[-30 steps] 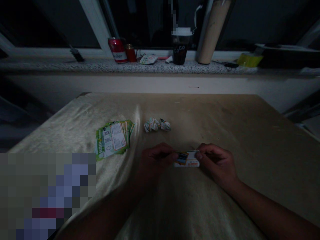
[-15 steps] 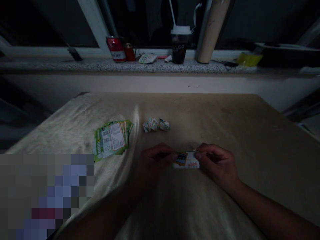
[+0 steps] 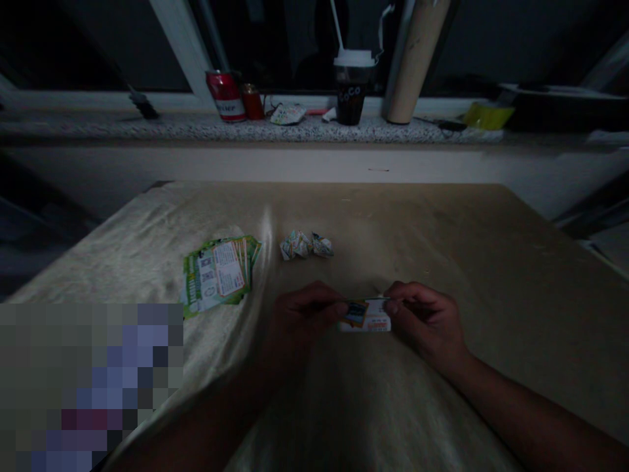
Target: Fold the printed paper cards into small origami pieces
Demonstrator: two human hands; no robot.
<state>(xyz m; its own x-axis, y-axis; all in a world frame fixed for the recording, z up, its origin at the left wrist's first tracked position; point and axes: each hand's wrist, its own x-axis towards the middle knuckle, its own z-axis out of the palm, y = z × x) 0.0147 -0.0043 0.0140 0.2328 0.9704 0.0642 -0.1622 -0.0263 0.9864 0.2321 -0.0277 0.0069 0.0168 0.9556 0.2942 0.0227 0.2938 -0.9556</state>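
A small folded paper leaflet (image 3: 369,316), white with an orange and dark print, lies between my hands on the cloth-covered table (image 3: 442,223). My left hand (image 3: 301,316) pinches its left end and my right hand (image 3: 426,318) pinches its right end, both with curled fingers. Behind the hands lie small crumpled or folded paper pieces (image 3: 305,245). To the left rests a fanned stack of green leaflets (image 3: 219,273).
A stone window ledge at the back carries a red can (image 3: 225,96), a smaller can (image 3: 252,101), a dark cup with lid and straw (image 3: 350,85), a tall cardboard tube (image 3: 411,62) and a yellow item (image 3: 486,115). A blurred patch covers the lower left.
My hands have stayed in place, with the leaflet looking slightly narrower between them. The view has shifted a little, nothing else has moved.
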